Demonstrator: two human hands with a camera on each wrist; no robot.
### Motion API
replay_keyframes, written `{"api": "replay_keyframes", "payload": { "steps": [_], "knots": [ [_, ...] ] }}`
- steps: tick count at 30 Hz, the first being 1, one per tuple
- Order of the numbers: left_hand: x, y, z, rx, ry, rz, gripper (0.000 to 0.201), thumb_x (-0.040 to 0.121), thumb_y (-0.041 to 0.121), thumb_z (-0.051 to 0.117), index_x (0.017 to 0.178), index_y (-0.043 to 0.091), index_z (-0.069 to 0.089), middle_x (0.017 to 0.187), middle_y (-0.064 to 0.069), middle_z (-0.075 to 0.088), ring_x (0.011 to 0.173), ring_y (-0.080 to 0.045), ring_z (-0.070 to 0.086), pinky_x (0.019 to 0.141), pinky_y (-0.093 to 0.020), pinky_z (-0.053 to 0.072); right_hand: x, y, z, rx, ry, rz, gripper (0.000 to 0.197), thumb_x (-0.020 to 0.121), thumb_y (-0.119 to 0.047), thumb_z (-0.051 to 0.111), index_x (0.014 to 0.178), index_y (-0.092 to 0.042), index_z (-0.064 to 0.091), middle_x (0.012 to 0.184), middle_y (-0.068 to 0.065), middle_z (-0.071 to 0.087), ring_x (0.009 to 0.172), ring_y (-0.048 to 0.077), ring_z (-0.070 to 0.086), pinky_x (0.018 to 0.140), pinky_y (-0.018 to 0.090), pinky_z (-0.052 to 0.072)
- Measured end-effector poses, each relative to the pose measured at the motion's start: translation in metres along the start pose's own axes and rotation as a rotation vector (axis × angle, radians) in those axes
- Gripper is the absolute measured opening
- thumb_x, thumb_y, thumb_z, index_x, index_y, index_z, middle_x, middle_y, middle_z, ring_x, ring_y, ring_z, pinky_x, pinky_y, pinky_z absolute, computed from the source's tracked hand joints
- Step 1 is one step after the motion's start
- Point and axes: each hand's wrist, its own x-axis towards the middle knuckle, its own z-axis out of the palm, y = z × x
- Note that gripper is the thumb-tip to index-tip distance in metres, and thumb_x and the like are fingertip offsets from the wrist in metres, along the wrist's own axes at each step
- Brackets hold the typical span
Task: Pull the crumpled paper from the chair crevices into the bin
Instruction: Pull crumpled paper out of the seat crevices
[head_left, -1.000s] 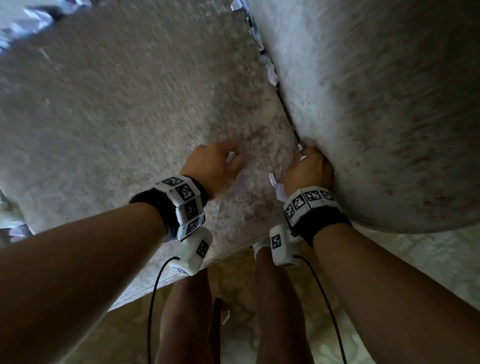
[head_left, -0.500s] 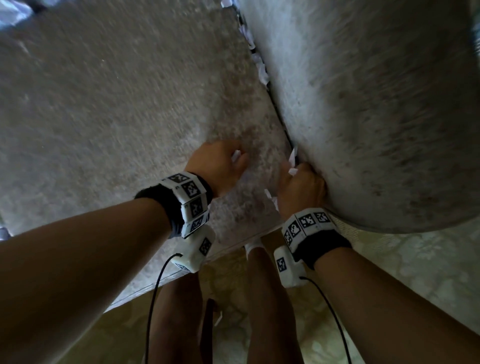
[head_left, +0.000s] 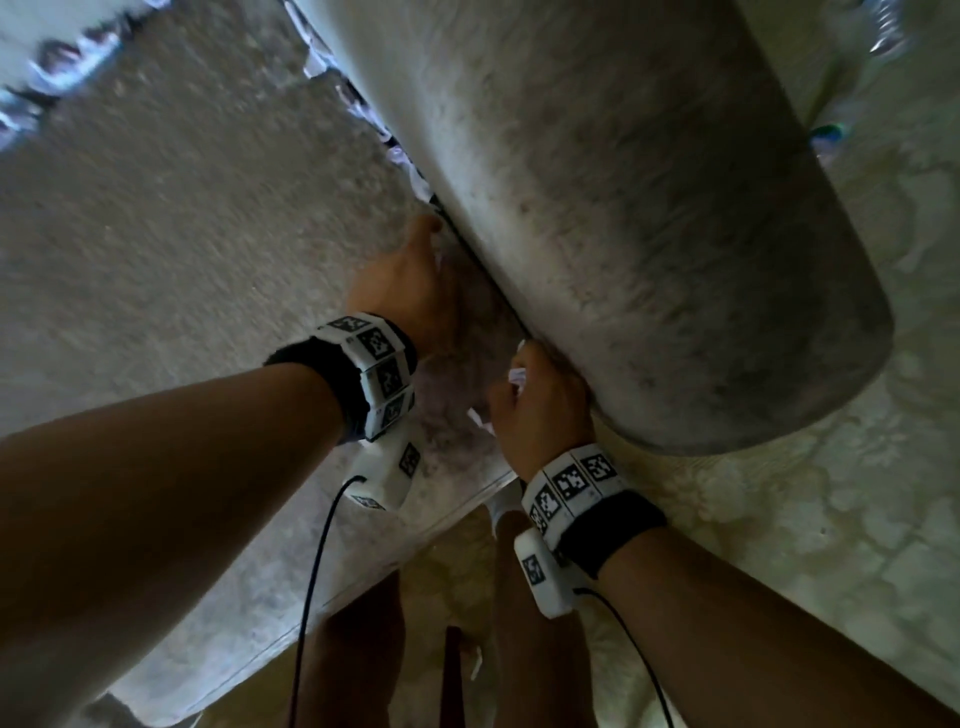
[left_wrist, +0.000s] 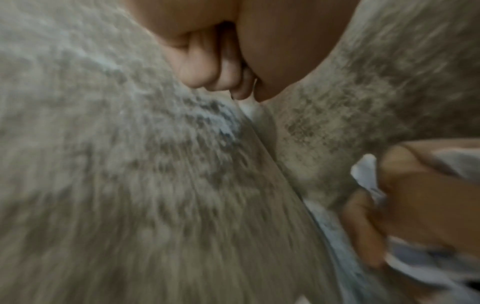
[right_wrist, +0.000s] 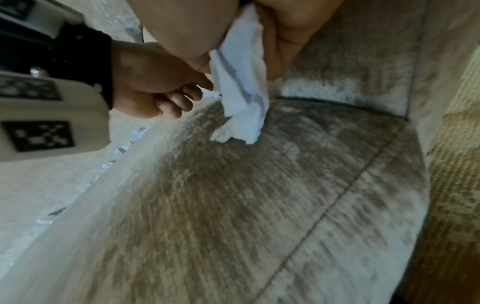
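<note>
Crumpled paper (right_wrist: 240, 86) is bunching in the right hand (head_left: 540, 410), whose fingers are curling round a white wad at the near end of the crevice (head_left: 483, 270) between seat cushion (head_left: 182, 249) and armrest (head_left: 649, 234). The left hand (head_left: 410, 286) is reaching toward the seam at about 12 o'clock from the right one — its fingers are curling, but whether they are pinching a scrap I cannot tell. More scraps (head_left: 400, 150) are lining the crevice toward 11 o'clock. Extraction is seemingly midway; next comes tugging further pieces free — no bin is showing
</note>
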Motion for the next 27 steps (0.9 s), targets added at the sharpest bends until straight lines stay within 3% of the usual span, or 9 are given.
{"api": "replay_keyframes", "payload": {
  "steps": [2, 6, 8, 11, 13, 16, 20, 24, 27],
  "knots": [
    [0.015, 0.001, -0.007, 0.011, 0.035, -0.036, 0.052, 0.095, 0.029, 0.05, 0.144, 0.021, 0.033, 0.085, -0.007, 0.054, 0.073, -0.028, 0.051, 0.065, -0.036, 0.037, 0.004, -0.004, 0.0, 0.013, -0.012, 0.007, 0.046, 0.079, -0.032, 0.035, 0.1, 0.001, 0.061, 0.098, 0.022, 0.067, 0.092, 0.037, 0.063, 0.08, 0.038, 0.051],
    [0.041, 0.004, -0.022, 0.066, 0.091, -0.068, 0.061, 0.093, 0.032, 0.053, 0.148, 0.024, 0.029, 0.085, -0.003, 0.054, 0.07, -0.027, 0.05, 0.063, -0.036, 0.039, 0.011, -0.003, 0.004, -0.005, -0.029, 0.013, 0.044, 0.081, -0.031, 0.033, 0.103, -0.002, 0.058, 0.111, 0.024, 0.062, 0.106, 0.039, 0.059, 0.088, 0.044, 0.051],
    [0.051, 0.007, -0.028, 0.127, 0.082, -0.088, 0.06, 0.09, 0.033, 0.057, 0.146, 0.027, 0.035, 0.09, -0.001, 0.055, 0.074, -0.028, 0.051, 0.064, -0.036, 0.041, 0.013, -0.001, 0.002, 0.005, -0.034, 0.012, 0.035, 0.084, -0.024, 0.043, 0.104, -0.001, 0.058, 0.11, 0.023, 0.062, 0.104, 0.035, 0.059, 0.084, 0.032, 0.048],
    [0.064, 0.011, -0.032, 0.18, 0.05, -0.112, 0.043, 0.088, 0.032, 0.058, 0.13, 0.022, 0.05, 0.1, -0.004, 0.062, 0.081, -0.03, 0.055, 0.066, -0.036, 0.04, 0.012, -0.001, -0.005, 0.046, -0.048, -0.028, 0.027, 0.084, -0.012, 0.057, 0.107, 0.003, 0.059, 0.097, 0.014, 0.064, 0.083, 0.003, 0.05, 0.07, 0.013, 0.028],
    [0.07, 0.013, -0.035, 0.2, 0.036, -0.141, 0.035, 0.084, 0.029, 0.065, 0.117, 0.019, 0.057, 0.094, -0.001, 0.059, 0.077, -0.027, 0.052, 0.064, -0.035, 0.04, 0.012, -0.001, -0.01, 0.055, -0.064, -0.044, 0.021, 0.084, -0.007, 0.059, 0.103, 0.003, 0.059, 0.081, 0.001, 0.053, 0.073, 0.004, 0.048, 0.065, 0.011, 0.028],
    [0.073, 0.016, -0.039, 0.228, -0.008, -0.124, 0.023, 0.082, 0.028, 0.069, 0.099, 0.019, 0.056, 0.089, 0.0, 0.052, 0.079, -0.026, 0.051, 0.066, -0.035, 0.04, 0.017, -0.002, -0.009, 0.086, -0.153, -0.025, 0.027, 0.089, -0.006, 0.056, 0.114, 0.003, 0.056, 0.085, -0.009, 0.047, 0.072, -0.014, 0.049, 0.058, -0.003, 0.03],
    [0.076, 0.016, -0.043, 0.226, -0.032, -0.125, 0.021, 0.081, 0.03, 0.069, 0.088, 0.022, 0.052, 0.091, -0.004, 0.057, 0.08, -0.029, 0.054, 0.067, -0.035, 0.042, 0.021, -0.009, -0.004, 0.032, -0.064, -0.014, 0.034, 0.086, -0.02, 0.047, 0.109, 0.002, 0.059, 0.1, 0.013, 0.066, 0.089, 0.019, 0.062, 0.061, 0.005, 0.031],
    [0.077, 0.006, -0.038, 0.13, 0.018, -0.097, 0.027, 0.087, 0.036, 0.058, 0.106, 0.017, 0.062, 0.108, -0.012, 0.066, 0.097, -0.038, 0.062, 0.072, -0.038, 0.047, 0.022, -0.008, 0.005, 0.022, -0.015, -0.03, 0.017, 0.081, -0.019, 0.048, 0.087, -0.006, 0.056, 0.084, 0.013, 0.064, 0.076, 0.024, 0.061, 0.063, 0.019, 0.035],
    [0.074, -0.001, -0.036, 0.115, 0.02, -0.079, 0.033, 0.086, 0.039, 0.048, 0.103, 0.018, 0.066, 0.105, -0.013, 0.067, 0.096, -0.039, 0.063, 0.077, -0.041, 0.052, 0.024, -0.004, 0.007, -0.024, -0.001, -0.058, 0.011, 0.077, -0.026, 0.042, 0.077, -0.015, 0.042, 0.069, 0.003, 0.049, 0.062, 0.021, 0.047, 0.059, 0.023, 0.031]
  ]
}}
